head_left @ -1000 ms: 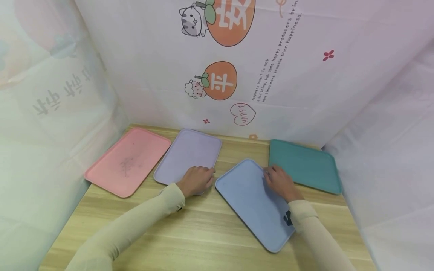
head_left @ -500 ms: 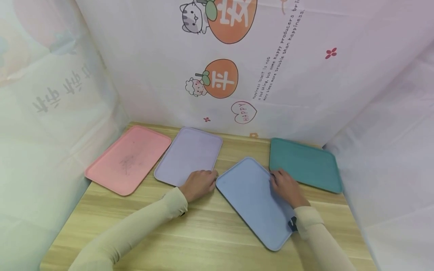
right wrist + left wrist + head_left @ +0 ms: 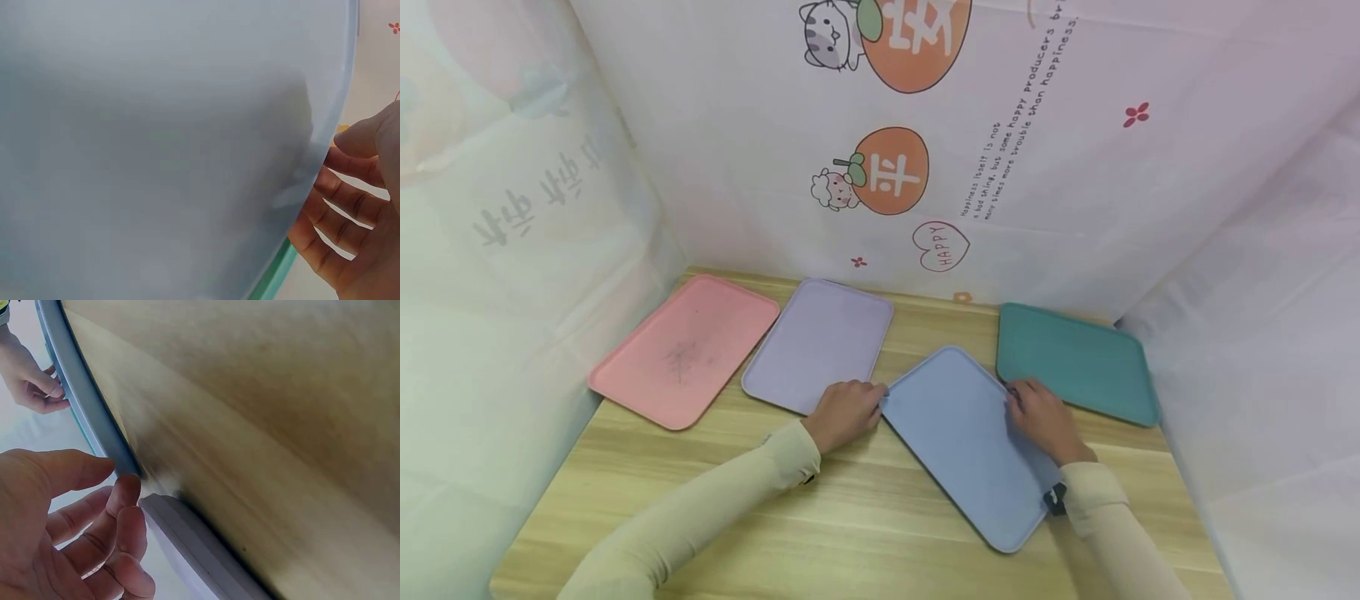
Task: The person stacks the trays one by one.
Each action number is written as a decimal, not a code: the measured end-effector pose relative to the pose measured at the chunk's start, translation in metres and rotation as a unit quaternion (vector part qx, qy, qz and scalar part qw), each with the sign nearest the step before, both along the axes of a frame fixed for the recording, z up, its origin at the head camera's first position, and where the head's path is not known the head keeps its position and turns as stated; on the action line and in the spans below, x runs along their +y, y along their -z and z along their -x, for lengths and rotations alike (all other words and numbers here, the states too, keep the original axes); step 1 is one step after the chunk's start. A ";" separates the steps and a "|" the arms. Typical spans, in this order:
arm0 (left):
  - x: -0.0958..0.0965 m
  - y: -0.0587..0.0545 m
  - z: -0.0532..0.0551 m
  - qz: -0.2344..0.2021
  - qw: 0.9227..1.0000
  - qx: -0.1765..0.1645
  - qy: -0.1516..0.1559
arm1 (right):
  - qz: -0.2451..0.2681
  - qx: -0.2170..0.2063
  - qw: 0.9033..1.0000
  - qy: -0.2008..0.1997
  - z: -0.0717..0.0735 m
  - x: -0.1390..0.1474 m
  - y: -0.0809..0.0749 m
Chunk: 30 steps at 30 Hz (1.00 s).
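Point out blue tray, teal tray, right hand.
Blue tray (image 3: 962, 446): head view, middle of its flat base.
Teal tray (image 3: 1077, 363): head view, middle of its flat base.
Right hand (image 3: 1048, 422): head view, back of the hand.

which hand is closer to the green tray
Right. The right hand is at the right edge of the blue tray, beside the near left corner of the green tray; the left hand is farther off, at the blue tray's left corner.

The left hand (image 3: 847, 412) hides, behind its fingers, a corner of the purple tray (image 3: 820, 343); the right wrist view crops the blue tray (image 3: 156, 162) beside the fingers (image 3: 351, 198).
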State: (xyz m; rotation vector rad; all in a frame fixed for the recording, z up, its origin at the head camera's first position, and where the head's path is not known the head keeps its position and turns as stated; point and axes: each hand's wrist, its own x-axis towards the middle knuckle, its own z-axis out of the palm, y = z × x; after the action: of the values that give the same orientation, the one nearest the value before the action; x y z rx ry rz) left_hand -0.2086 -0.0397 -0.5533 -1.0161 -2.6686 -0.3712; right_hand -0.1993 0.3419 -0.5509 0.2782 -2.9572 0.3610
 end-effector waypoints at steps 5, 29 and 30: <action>0.003 -0.002 -0.002 -0.016 1.000 -0.023 0.009 | -0.007 -0.010 1.000 -0.012 -0.001 0.007 0.000; 0.011 0.011 -0.002 -0.084 0.987 -0.136 -0.025 | -0.024 -0.051 0.998 -0.014 -0.014 0.026 -0.007; 0.011 0.011 -0.002 -0.086 0.986 -0.139 -0.026 | -0.025 -0.051 0.998 -0.015 -0.014 0.027 -0.006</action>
State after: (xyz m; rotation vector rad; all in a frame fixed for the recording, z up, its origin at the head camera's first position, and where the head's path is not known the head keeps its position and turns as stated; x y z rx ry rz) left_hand -0.2065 -0.0284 -0.5646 -0.8989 -2.8354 -0.7679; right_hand -0.1856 0.3690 -0.5445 0.3187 -3.0681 0.3155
